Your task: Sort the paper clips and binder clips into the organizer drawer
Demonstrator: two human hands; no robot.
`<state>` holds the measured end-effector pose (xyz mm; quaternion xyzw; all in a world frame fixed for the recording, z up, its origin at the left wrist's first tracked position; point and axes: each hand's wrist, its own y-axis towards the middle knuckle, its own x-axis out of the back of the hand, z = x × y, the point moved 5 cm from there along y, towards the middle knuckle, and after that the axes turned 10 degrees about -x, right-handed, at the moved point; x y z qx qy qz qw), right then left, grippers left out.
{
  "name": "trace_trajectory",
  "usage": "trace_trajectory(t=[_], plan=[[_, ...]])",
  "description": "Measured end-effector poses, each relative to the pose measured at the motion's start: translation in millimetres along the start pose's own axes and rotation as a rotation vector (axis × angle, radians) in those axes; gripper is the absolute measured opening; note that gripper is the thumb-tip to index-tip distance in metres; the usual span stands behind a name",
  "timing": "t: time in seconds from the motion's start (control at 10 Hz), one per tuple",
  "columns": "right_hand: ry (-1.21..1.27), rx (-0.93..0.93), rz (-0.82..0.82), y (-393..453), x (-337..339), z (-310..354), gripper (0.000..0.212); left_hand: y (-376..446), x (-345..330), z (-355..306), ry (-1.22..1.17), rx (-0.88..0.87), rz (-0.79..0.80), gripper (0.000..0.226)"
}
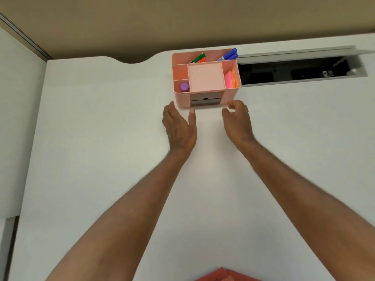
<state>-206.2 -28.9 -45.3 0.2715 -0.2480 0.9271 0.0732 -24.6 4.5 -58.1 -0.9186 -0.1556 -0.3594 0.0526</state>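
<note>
A pink desk organizer (181,98) stands at the back of the white desk (101,138). Two grey drawers (207,99) sit shut in its front face, one above the other. My left hand (179,126) lies just in front of the organizer's left corner, fingers straight, thumb near the lower drawer. My right hand (237,120) hovers in front of the right corner with fingers loosely curled and holding nothing. No paper clips or binder clips show anywhere in view.
The organizer's top holds markers (229,54), pink and orange sticky notes (230,79) and a purple cap (184,87). An open cable hatch (294,72) gapes in the desk to the organizer's right. Something red (221,275) lies at the near edge.
</note>
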Motion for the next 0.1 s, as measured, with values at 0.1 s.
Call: trace_trajectory(t=[0.1], plan=[[-0.297, 0.212, -0.082, -7.0, 0.4, -1.2, 0.05, -12.6, 4.1, 6.9, 0.28, -0.166, 0.039, 0.069]])
